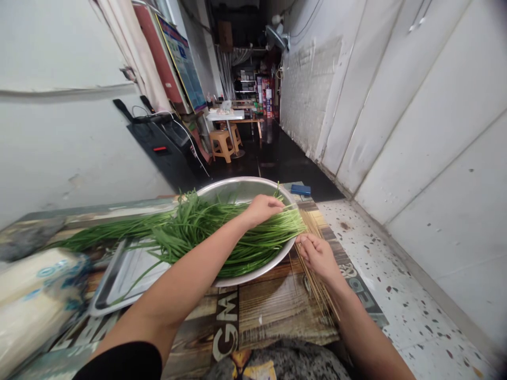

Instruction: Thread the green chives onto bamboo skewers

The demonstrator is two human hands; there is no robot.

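A wide metal basin (237, 182) holds a heap of garlic chives (237, 240), their pale stem ends pointing right and their green leaves trailing left. My left hand (263, 209) reaches across the heap, its fingers pinched at the pale stems near the basin's right rim. Just outside that rim is my right hand (317, 257), closed with thumb and fingers together. What it holds, if anything, is too small to make out. Thin bamboo skewers (317, 295) lie on the table under and beside my right hand.
A metal tray (103, 287) stands left of the basin, partly under chive leaves. A stuffed plastic bag (39, 295) lies at the far left. Behind the basin's right side is a small blue box (300, 189). Stools (222, 145) and a white table (225, 115) stand farther back.
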